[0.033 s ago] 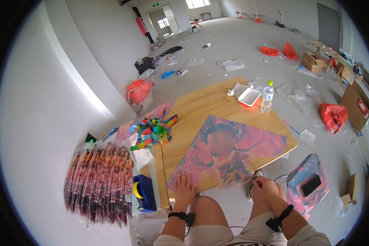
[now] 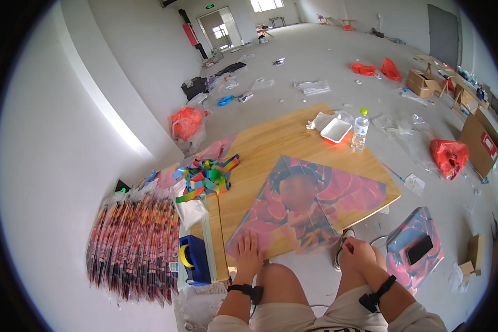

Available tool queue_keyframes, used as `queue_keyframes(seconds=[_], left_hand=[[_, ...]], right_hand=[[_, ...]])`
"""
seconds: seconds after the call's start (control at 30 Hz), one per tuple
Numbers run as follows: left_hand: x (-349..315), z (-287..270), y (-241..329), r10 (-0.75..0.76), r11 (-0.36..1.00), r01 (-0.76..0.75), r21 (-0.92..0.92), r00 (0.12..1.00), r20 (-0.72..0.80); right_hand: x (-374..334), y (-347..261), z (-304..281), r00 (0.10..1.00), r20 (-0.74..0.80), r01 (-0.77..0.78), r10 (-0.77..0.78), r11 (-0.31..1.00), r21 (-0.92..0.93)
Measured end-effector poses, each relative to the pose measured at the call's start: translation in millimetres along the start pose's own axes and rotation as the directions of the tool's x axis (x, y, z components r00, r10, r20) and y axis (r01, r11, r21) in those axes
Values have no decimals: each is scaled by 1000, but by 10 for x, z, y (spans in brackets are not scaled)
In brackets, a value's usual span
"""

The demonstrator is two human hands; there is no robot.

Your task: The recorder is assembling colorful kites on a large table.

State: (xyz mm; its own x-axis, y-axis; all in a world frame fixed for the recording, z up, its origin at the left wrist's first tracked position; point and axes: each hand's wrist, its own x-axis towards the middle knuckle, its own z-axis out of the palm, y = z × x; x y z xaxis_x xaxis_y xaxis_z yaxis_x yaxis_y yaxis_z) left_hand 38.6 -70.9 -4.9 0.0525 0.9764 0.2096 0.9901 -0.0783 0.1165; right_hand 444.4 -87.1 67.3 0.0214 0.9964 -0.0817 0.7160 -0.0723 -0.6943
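Printed kite [image 2: 307, 206] on your table [image 2: 271, 127] looks light and limp; hold its edges. Your left hand [image 2: 249, 254] lies flat on its near-left corner, gripping nothing; your right hand [image 2: 359, 257] curls, contents unclear.

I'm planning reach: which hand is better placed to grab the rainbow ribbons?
Probably the left hand: it rests on the pink sheet, nearer the ribbons; the right hand, by the right knee, is farther.

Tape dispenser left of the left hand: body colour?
Blue; tape dispenser shows in the head view.
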Motion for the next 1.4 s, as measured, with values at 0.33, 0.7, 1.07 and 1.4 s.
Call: queue_keyframes(seconds=[0.33, 0.7, 1.07, 1.4], left_hand=[[80, 301, -56, -180, 984, 180, -2, 984, 6], [185, 145, 61, -310, 950, 311, 4, 947, 79], [-372, -240, -295, -132, 887, 113, -447, 991, -11], [-2301, -165, -1122, -788, 102, 522, -846, 562, 251]], right_hand=[[-78, 237, -2, 998, -64, -8, 6, 1000, -30], [-233, 347, 23, 991, -107, 64, -76, 992, -113], [-201, 458, 159, 986, -128, 101, -105, 994, -42], [-211, 358, 341, 962, -156, 228, -225, 974, 0]])
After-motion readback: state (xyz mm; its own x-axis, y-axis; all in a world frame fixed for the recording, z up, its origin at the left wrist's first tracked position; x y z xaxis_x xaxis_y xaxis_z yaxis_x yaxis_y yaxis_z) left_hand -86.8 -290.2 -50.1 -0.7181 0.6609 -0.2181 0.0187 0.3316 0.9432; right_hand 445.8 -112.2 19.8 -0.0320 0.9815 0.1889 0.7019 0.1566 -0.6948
